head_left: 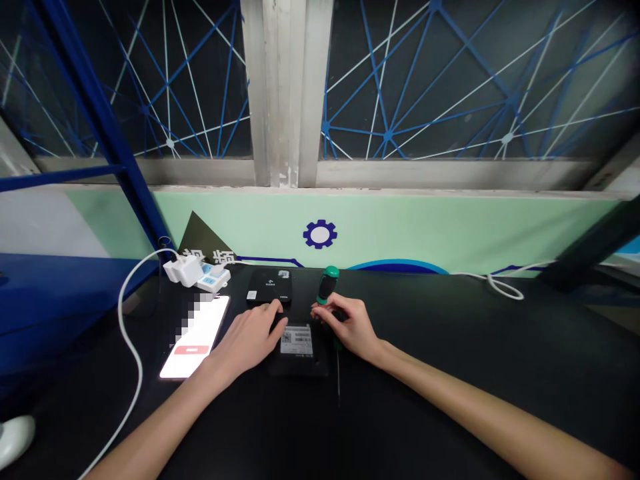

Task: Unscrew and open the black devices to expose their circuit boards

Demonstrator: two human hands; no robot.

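A flat black box (300, 367) with a white printed label (297, 341) lies in front of me. My left hand (254, 337) rests palm down at its far left corner, fingers stretched and apart, thumb by the label. My right hand (350, 323) pinches a screwdriver (329, 285) with a green and black handle, held nearly upright at the box's far right corner. Its tip is hidden by the fingers. A second screwdriver (339, 380) lies right of the box, its thin shaft toward me and its green handle partly under my right hand.
Behind the box lies another black device (270, 285) with small stickers. A lit phone (197, 340) is left of my left hand. White plugs and a power strip (210, 277) sit at the wall, with a white cable (131, 347) running forward. A white mouse (16, 440) is at lower left.
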